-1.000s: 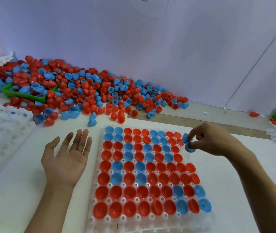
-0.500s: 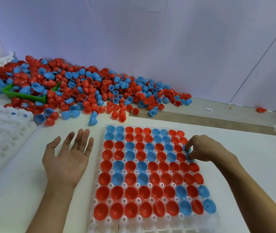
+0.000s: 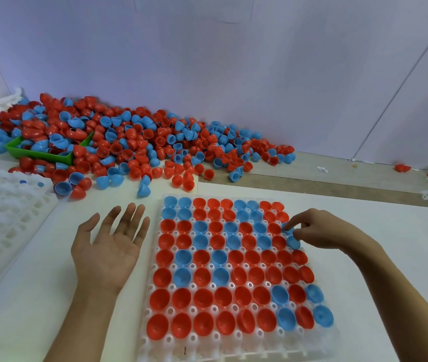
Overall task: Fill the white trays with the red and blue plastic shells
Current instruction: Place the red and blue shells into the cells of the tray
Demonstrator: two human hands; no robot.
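A pale bench [image 3: 24,296] runs up to a lilac wall [image 3: 233,74], and along the foot of that wall lies a long heap of red and blue shells [image 3: 134,142], part of it spilling over and into a green bin [image 3: 38,154] at the far left. At the left edge sits a stack of unfilled white trays [image 3: 1,215]. In front of the person lies the white tray [image 3: 223,352] in use, its cups nearly all holding red or blue shells with their hollows up, red being the more common colour and blue grouped at the far corners and the near right corner. The left hand [image 3: 108,254] lies just beside the tray's left edge, palm up, fingers straight and spread, carrying nothing. The right hand [image 3: 320,231] reaches over the tray's right edge near the far end, fingers curled, pinching a blue shell [image 3: 293,242] that touches the tray at that edge. Another blue shell [image 3: 286,229] sits under the fingertips.
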